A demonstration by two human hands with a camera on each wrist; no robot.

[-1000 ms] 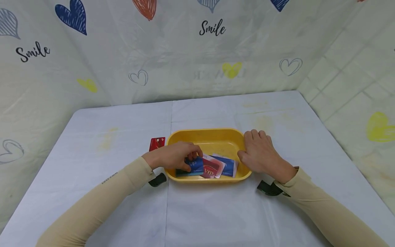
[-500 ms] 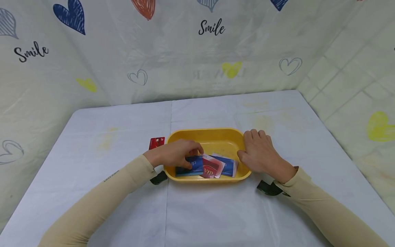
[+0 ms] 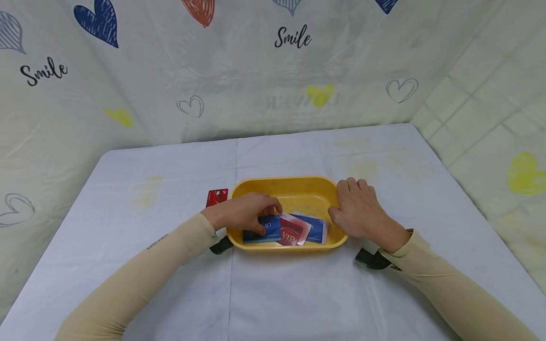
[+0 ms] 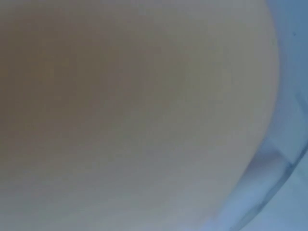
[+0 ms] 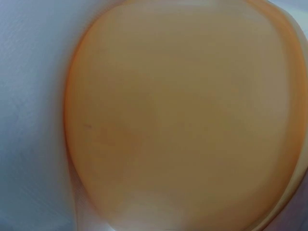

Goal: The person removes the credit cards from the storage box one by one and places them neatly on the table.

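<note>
Near left in the yellow tray, the left hand pinches a blue card; a pink card lies just right; the right hand clasps the tray's right rim; farther, left outside, lies a red card.

Up at twelve o'clock, black "Smile" lettering runs across the pale backdrop; a scribbled orange-red heart shows at eleven, a navy heart at ten. Over at two, an outlined heart; at three, a yellow heart. White-covered table below, yellowish stain at nine.
</note>
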